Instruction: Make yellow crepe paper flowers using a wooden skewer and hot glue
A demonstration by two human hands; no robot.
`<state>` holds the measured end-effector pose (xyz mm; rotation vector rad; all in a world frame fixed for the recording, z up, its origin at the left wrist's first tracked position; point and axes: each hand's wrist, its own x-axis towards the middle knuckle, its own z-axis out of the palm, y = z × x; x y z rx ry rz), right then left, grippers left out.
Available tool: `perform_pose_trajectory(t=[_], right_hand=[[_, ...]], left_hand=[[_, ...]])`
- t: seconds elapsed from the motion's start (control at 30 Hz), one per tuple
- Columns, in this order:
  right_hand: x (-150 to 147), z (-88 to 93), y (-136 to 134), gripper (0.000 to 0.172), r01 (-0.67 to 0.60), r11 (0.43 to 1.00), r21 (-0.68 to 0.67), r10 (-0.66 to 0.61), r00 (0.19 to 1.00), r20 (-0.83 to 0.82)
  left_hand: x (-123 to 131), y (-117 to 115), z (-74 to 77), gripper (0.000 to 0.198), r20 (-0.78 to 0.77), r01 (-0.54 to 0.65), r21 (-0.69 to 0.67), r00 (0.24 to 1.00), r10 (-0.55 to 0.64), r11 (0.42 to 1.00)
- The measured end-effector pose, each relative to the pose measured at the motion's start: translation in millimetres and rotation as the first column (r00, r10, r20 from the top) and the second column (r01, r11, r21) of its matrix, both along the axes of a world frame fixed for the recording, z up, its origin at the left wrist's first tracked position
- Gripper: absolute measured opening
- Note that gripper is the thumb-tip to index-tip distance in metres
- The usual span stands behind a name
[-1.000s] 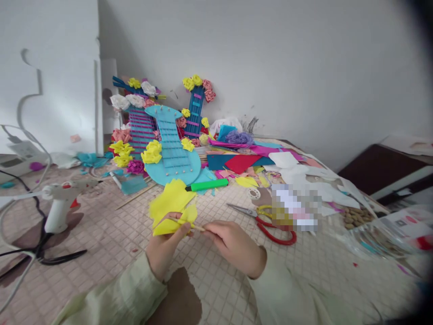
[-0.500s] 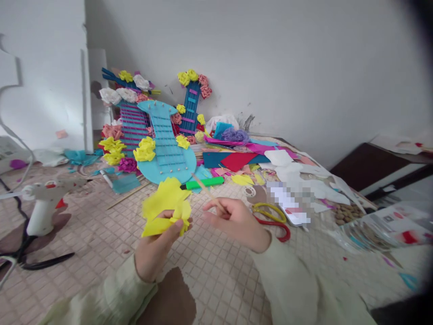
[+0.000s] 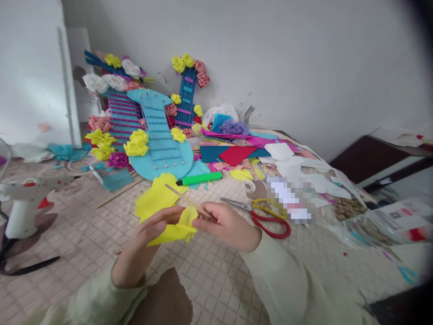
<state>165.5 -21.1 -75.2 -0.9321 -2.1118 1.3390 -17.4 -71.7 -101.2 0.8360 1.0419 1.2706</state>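
Gridded tabletop point(image 3: 216, 280) underlies slim stick point(image 3: 179, 192), folded yellow paper point(image 3: 174, 233).

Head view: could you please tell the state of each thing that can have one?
Yellow paper: curled, between left hand and right hand
Wooden stick: slanted, in right hand
Scissors: lying flat, opening unclear
Glue gun: standing upright
Green marker: lying flat
Blue guitar shape: propped up

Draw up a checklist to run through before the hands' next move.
1. Thin, pale wood-coloured stick in the right hand: ok.
2. Folded bright-yellow paper between the hands: ok.
3. Left hand gripping that paper: cannot tell, its hold is partly hidden.
4. Metal scissors with red and yellow handles in neither hand: ok.
5. White plastic glue gun heated: cannot tell.
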Motion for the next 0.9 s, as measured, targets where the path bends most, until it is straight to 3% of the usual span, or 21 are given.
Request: perform_pose_trajectory(t=[0.17, 0.27, 0.4, 0.5, 0.67, 0.9], right_hand=[[2.0, -2.4, -5.2, 0.024, -0.053, 0.996, 0.067, 0.046, 0.994, 0.099], [0.3, -3.6, -8.5, 0.020, -0.068, 0.994, 0.080, 0.058, 0.990, 0.126], [-1.3, -5.2, -11.1, 0.018, -0.066, 0.994, 0.089, 0.054, 0.991, 0.125], [-0.5, -5.6, -11.8, 0.018, -0.066, 0.996, 0.053, 0.060, 0.992, 0.112], [0.8, -5.0, -12.1, 0.018, -0.081, 0.996, 0.020, 0.079, 0.993, 0.092], [-0.4, -5.1, -13.0, 0.016, -0.070, 0.996, 0.049, 0.063, 0.989, 0.137]], left_hand=[[-13.1, 5.3, 8.5, 0.029, -0.172, 0.167, 0.004, 0.971, -0.164, 0.986], [-9.4, 2.9, 8.7, 0.026, -0.367, 0.293, -0.015, 0.888, -0.278, 0.956], [-2.5, 0.7, 8.6, 0.018, -0.513, 0.353, 0.036, 0.810, -0.286, 0.935], [-2.7, 0.7, 10.2, 0.019, -0.498, 0.328, 0.028, 0.824, -0.272, 0.944], [-3.2, 1.7, 11.7, 0.016, -0.338, 0.299, -0.075, 0.890, -0.306, 0.951], [-0.1, 0.9, 8.4, 0.015, -0.349, 0.260, -0.047, 0.900, -0.260, 0.964]])
